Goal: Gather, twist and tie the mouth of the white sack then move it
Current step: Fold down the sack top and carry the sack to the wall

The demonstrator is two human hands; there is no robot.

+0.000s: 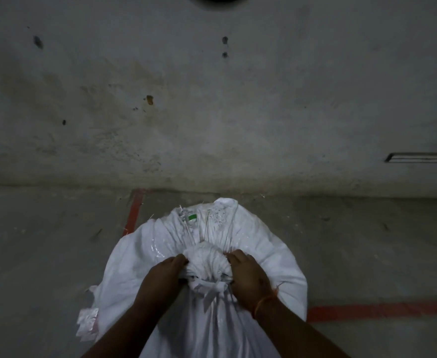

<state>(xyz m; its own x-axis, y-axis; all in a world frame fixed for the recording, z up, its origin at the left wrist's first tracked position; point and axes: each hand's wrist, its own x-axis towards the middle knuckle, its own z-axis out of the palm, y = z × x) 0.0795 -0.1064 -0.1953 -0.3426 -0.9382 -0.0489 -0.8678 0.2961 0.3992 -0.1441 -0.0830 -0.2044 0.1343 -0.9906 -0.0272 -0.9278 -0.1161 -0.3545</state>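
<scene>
Your left hand (164, 273) and right hand (248, 276) both close on the bunched, twisted mouth (207, 264) of the white sack (269, 254), at lower centre of the frame, standing on the concrete floor (44, 254) beside red lines (134, 211).

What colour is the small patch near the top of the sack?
Green: the small patch sits on the white sack, beyond both hands, seen in the head view.

sack (263, 244) on floor (44, 254) just before wall (212, 112), knot (207, 262) on top between left hand (164, 273) and right hand (249, 276), floor line (134, 211) behind-left.
</scene>
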